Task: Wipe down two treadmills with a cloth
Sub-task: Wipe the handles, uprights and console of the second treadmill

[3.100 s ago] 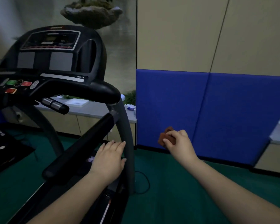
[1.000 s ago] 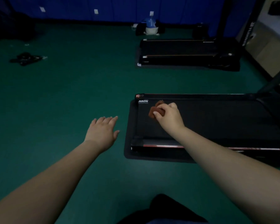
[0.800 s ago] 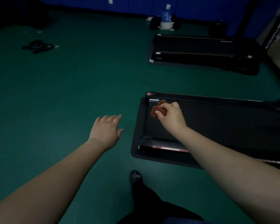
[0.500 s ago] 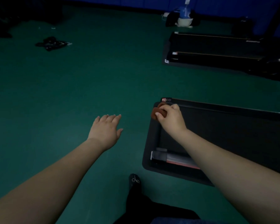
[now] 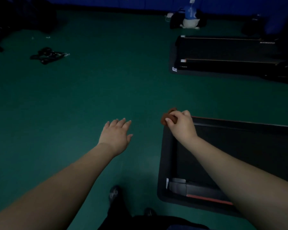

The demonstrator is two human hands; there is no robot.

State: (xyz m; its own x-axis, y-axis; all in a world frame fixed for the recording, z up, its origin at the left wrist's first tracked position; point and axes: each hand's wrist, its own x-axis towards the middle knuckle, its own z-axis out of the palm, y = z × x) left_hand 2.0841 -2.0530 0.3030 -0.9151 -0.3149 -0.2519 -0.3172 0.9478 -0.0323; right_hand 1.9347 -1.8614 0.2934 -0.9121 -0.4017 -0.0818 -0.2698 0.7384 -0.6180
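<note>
My right hand (image 5: 181, 125) pinches a small brown cloth (image 5: 167, 117) above the rear left corner of the near treadmill deck (image 5: 256, 150), which lies black and flat at the lower right. My left hand (image 5: 115, 136) hovers palm down over the green floor, fingers straight and holding nothing, to the left of that deck. A second treadmill deck (image 5: 226, 52) lies farther off at the upper right.
Green floor (image 5: 90, 97) spreads to the left and between the two decks. A dark bundle of straps (image 5: 47, 55) lies at the upper left. A blue and white item with black bags (image 5: 188, 19) sits by the blue wall. My dark shoes (image 5: 114, 195) show at the bottom.
The view has swung from the treadmill console and handrail down to the floor and the deck's rear end. My left hand left the rail; the right still holds the cloth.
</note>
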